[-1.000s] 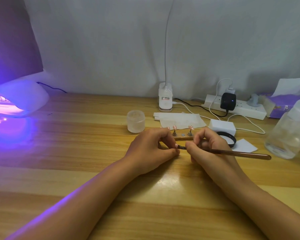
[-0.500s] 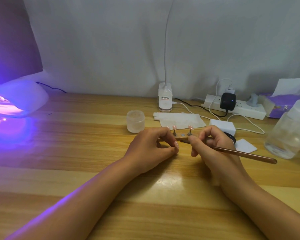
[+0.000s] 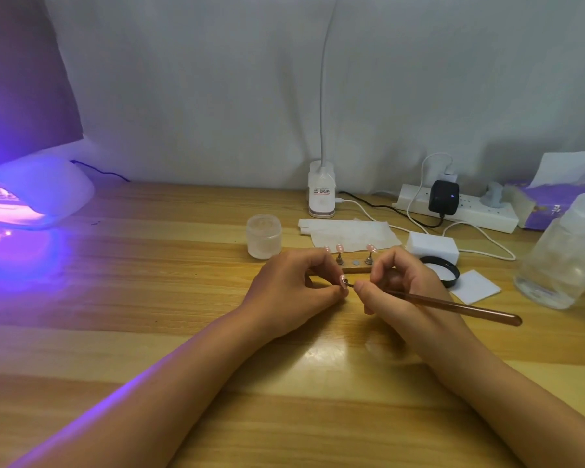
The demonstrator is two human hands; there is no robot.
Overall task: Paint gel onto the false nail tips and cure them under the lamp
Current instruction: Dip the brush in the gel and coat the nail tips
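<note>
You work at mid-frame on a wooden table (image 3: 149,298) that runs off the left, right and bottom edges of the picture, with a grey backdrop closing off the far side. A glowing curing lamp (image 3: 41,194) sits at the far left, and a broad stretch of wood lies between it and your left hand (image 3: 294,292). The right side is crowded. A clear bottle (image 3: 564,255) stands at the right edge, a white pad (image 3: 473,287) and a black lid (image 3: 441,268) lie just beyond your right hand (image 3: 402,292), and a white block (image 3: 431,246) sits behind them. A power strip (image 3: 460,211) with trailing cables lines the back right. A frosted jar (image 3: 263,236) stands just above your left hand, beside a folded wipe (image 3: 352,233).

Your left hand is clenched, thumb and forefinger pinching a pink nail tip (image 3: 343,282) at centre frame. Your right hand grasps a brown brush (image 3: 453,305) near its bristle end, fingers curled tight, the handle slanting toward the lower right. The bristles reach the nail tip, but whether they touch it is too fine to tell. Just behind your knuckles, more nail tips (image 3: 370,247) stand upright on small posts along a wooden strip (image 3: 355,270).
</note>
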